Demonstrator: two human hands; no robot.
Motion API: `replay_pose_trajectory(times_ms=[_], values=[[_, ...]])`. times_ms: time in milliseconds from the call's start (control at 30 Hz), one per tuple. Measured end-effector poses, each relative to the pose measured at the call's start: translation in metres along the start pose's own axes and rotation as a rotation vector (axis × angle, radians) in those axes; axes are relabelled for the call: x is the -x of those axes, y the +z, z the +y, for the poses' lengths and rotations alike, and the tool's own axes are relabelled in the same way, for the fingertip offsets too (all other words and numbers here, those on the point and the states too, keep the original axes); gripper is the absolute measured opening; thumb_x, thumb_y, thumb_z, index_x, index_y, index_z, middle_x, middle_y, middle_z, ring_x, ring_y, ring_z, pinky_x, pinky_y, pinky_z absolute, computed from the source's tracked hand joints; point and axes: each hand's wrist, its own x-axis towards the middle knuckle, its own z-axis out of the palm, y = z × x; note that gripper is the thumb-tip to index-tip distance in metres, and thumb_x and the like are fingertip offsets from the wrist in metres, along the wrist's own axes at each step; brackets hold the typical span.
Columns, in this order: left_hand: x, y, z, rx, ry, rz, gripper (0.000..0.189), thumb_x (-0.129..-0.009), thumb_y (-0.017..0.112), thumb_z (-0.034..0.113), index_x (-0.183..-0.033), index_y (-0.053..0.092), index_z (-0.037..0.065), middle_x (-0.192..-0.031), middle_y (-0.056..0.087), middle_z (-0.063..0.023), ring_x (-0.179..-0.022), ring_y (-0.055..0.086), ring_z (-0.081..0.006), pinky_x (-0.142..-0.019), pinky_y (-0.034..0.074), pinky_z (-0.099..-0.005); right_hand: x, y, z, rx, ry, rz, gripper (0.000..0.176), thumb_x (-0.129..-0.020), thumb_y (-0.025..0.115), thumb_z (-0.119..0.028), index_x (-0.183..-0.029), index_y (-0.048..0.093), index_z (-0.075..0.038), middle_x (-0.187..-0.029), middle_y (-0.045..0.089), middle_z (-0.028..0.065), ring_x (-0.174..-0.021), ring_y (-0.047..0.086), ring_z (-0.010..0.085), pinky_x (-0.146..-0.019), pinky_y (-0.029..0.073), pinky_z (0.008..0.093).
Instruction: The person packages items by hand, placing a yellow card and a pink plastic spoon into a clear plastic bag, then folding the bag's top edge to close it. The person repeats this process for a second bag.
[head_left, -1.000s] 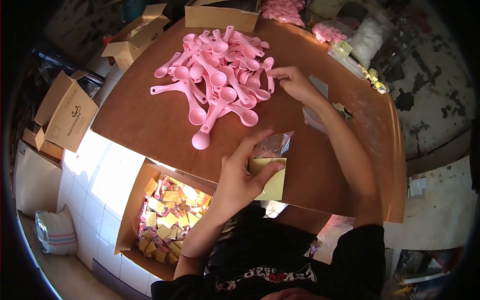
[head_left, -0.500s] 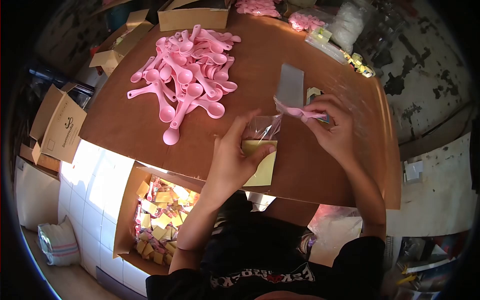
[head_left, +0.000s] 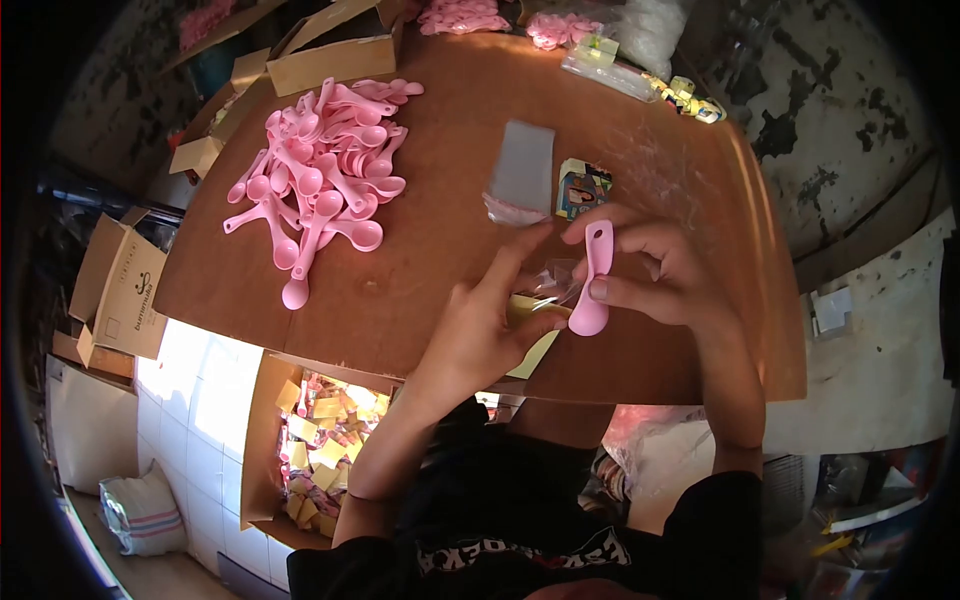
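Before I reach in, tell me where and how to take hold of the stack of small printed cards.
Best, I'd say, pinch the stack of printed cards across its left and right sides, toward the far end, coming from above and beyond: it is blocky, the person's right hand crowds its near end, and flat clear bags lie close on its left.

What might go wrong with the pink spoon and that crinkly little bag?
The spoon might slip, because the right hand pinches it with just its fingers. The clear bag looks thin, so it might crumple or tear if the spoon pokes it; the left hand holds it with the yellow card. And the pile looks loose, so a bump might make some spoons slide.
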Motion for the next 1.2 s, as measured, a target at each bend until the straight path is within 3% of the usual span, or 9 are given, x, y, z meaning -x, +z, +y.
replay_pose_trajectory(times_ms=[67, 233, 333, 400, 533, 667, 733, 867, 1200], values=[[-0.001, 0.002, 0.001, 0.021, 0.011, -0.063, 0.077, -0.076, 0.077, 0.003, -0.142, 0.038, 0.012, -0.117, 0.064, -0.0154, -0.100, 0.067, -0.0337, -0.073, 0.056, -0.0392, 0.006, -0.001, 0.003, -0.163, 0.215, -0.204, 0.015, -0.082, 0.073, -0.013, -0.089, 0.071, 0.000, -0.095, 0.068, 0.0080, -0.091, 0.063, 0.0201, -0.086, 0.046, 0.0338], [0.001, 0.002, -0.003, 0.037, 0.079, -0.119, 0.081, -0.077, 0.076, 0.001, -0.145, 0.033, 0.011, -0.124, 0.061, -0.0180, -0.101, 0.067, -0.0340, -0.074, 0.056, -0.0390, 0.016, -0.002, 0.000, -0.417, 0.589, 0.038, 0.023, -0.088, 0.070, -0.013, -0.104, 0.067, 0.002, -0.100, 0.070, 0.0075, -0.097, 0.064, 0.0127, -0.087, 0.051, 0.0279], [0.001, 0.000, -0.009, 0.103, 0.001, -0.073, 0.081, -0.077, 0.075, 0.000, -0.146, 0.033, 0.010, -0.128, 0.058, -0.0189, -0.100, 0.068, -0.0323, -0.074, 0.056, -0.0374, 0.016, -0.009, 0.013, -0.336, 0.439, 0.285, 0.023, -0.088, 0.069, -0.014, -0.104, 0.067, 0.003, -0.098, 0.070, 0.0088, -0.092, 0.066, 0.0162, -0.086, 0.051, 0.0293], [0.000, -0.002, -0.008, 0.086, -0.005, -0.049, 0.086, -0.075, 0.077, -0.004, -0.147, 0.030, 0.004, -0.132, 0.057, -0.0147, -0.098, 0.069, -0.0192, -0.086, 0.051, -0.0295, 0.021, -0.018, 0.014, -0.374, 0.426, 0.255, 0.023, -0.087, 0.069, -0.013, -0.104, 0.067, 0.003, -0.097, 0.069, 0.0094, -0.090, 0.067, 0.0169, -0.086, 0.051, 0.0290], [0.001, -0.006, -0.009, 0.000, -0.051, -0.051, 0.088, -0.075, 0.078, -0.003, -0.148, 0.029, 0.005, -0.113, 0.068, -0.0143, -0.100, 0.068, -0.0185, -0.091, 0.048, -0.0301, 0.019, -0.013, -0.002, -0.451, 0.547, 0.055, 0.022, -0.085, 0.070, -0.011, -0.102, 0.069, 0.002, -0.096, 0.069, 0.0095, -0.093, 0.065, 0.0156, -0.087, 0.050, 0.0306], [0.004, -0.007, -0.010, 0.046, -0.033, -0.073, 0.089, -0.075, 0.079, 0.000, -0.148, 0.028, 0.005, -0.091, 0.074, -0.0113, -0.101, 0.068, -0.0180, -0.096, 0.043, -0.0312, 0.014, 0.000, -0.001, -0.161, 0.189, -0.019, 0.021, -0.086, 0.071, -0.010, -0.104, 0.068, 0.001, -0.102, 0.068, 0.0075, -0.095, 0.064, 0.0140, -0.084, 0.052, 0.0281], [0.005, -0.012, -0.013, 0.010, -0.008, -0.072, 0.090, -0.075, 0.079, -0.001, -0.148, 0.028, 0.004, -0.099, 0.072, -0.0130, -0.101, 0.068, -0.0186, -0.094, 0.045, -0.0306, 0.013, 0.000, -0.019, -0.271, 0.458, 0.281, 0.020, -0.087, 0.070, -0.010, -0.103, 0.068, 0.001, -0.102, 0.067, 0.0063, -0.095, 0.063, 0.0131, -0.086, 0.052, 0.0286], [0.006, -0.017, -0.011, 0.082, -0.019, -0.072, 0.092, -0.074, 0.079, -0.004, -0.149, 0.025, 0.002, -0.123, 0.064, -0.0174, -0.102, 0.067, -0.0202, -0.086, 0.049, -0.0281, -0.004, 0.010, -0.025, -0.262, 0.231, 0.566, 0.033, -0.086, 0.070, -0.005, -0.116, 0.060, 0.003, -0.100, 0.068, 0.0077, -0.091, 0.063, 0.0116, -0.084, 0.053, 0.0282], [0.010, -0.030, -0.010, 0.123, 0.061, 0.018, 0.087, -0.076, 0.079, 0.005, -0.147, 0.029, 0.008, -0.124, 0.061, -0.0208, -0.107, 0.064, -0.0347, -0.084, 0.052, -0.0366, -0.030, 0.052, -0.013, 0.010, 0.026, 0.463, 0.059, -0.080, 0.074, -0.004, -0.132, 0.045, -0.001, -0.083, 0.069, 0.0041, -0.079, 0.061, 0.0078, -0.070, 0.046, 0.0220]])
